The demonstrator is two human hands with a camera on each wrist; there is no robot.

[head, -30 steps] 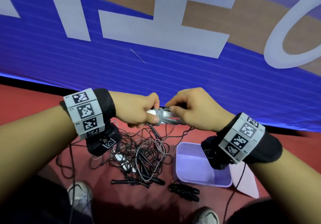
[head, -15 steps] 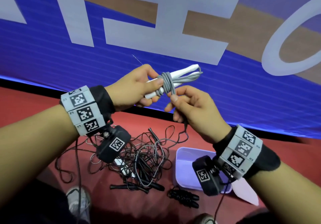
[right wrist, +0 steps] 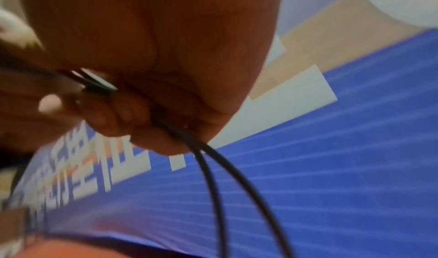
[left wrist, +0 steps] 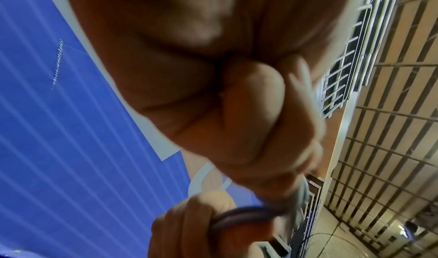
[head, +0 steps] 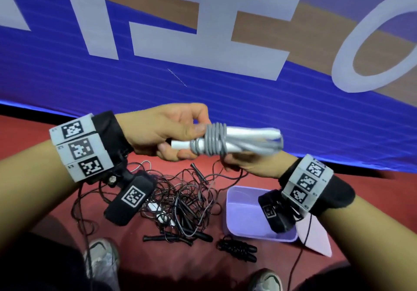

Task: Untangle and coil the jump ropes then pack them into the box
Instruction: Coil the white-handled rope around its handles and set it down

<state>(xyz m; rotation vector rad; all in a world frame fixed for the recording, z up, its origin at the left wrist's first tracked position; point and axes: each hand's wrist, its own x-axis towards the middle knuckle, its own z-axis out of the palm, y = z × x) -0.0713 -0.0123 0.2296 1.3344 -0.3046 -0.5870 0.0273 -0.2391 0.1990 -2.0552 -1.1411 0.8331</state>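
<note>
A grey jump rope bundle [head: 212, 142], cord wound in several turns round its white handles, is held level in front of me. My left hand [head: 184, 142] grips the handles at their left end, thumb on top. My right hand [head: 234, 163] sits just under the bundle, palm up, fingers curled round the cord's loose strands. In the right wrist view the cord [right wrist: 213, 168] leaves the curled fingers [right wrist: 123, 108] as two strands. The lavender box [head: 239, 202] stands on the red floor below my right wrist. A tangle of black ropes [head: 180, 200] lies left of it.
A coiled black rope [head: 237, 247] lies in front of the box, and the box lid [head: 316, 234] lies at its right. My shoes [head: 101, 259] are at the bottom edge. A blue banner wall [head: 225, 92] stands close behind the hands.
The bundle has come down from a raised, tilted pose to level. More turns of cord sit round the handles. My right hand has moved under the bundle.
</note>
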